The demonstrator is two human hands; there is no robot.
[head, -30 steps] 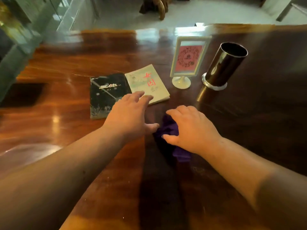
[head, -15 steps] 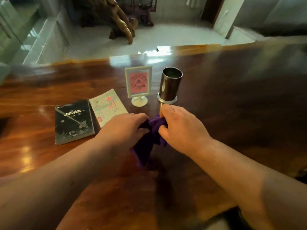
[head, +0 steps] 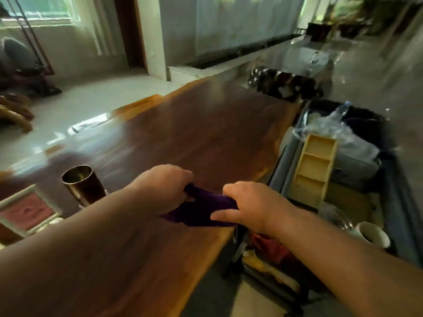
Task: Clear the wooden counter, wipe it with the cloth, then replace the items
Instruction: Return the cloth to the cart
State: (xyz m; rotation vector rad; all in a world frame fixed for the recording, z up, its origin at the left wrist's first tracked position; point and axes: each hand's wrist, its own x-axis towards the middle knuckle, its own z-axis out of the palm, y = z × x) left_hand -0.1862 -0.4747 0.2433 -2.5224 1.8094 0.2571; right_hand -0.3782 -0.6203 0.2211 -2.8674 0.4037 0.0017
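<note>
A purple cloth point(head: 201, 208) is stretched between both hands, just above the wooden counter point(head: 206, 133) near its right edge. My left hand point(head: 167, 186) grips the cloth's far left end. My right hand point(head: 249, 207) grips its right end. A dark metal cup point(head: 82, 184) stands on the counter at the left. A white-framed sign holder with a pink card point(head: 25, 211) sits at the left edge of view, partly cut off. The two books are out of view.
Right of the counter lies a lower area crowded with a wooden compartment tray point(head: 315, 165), crumpled clear plastic point(head: 338, 131), a white mug point(head: 370, 234) and a red item point(head: 270, 245). A pale tiled floor point(head: 80, 110) lies beyond the counter's far edge.
My view has swung to the right, so the books have left the frame and the cup and sign sit at the left. Both hands have carried the cloth rightward and pulled it out between them.
</note>
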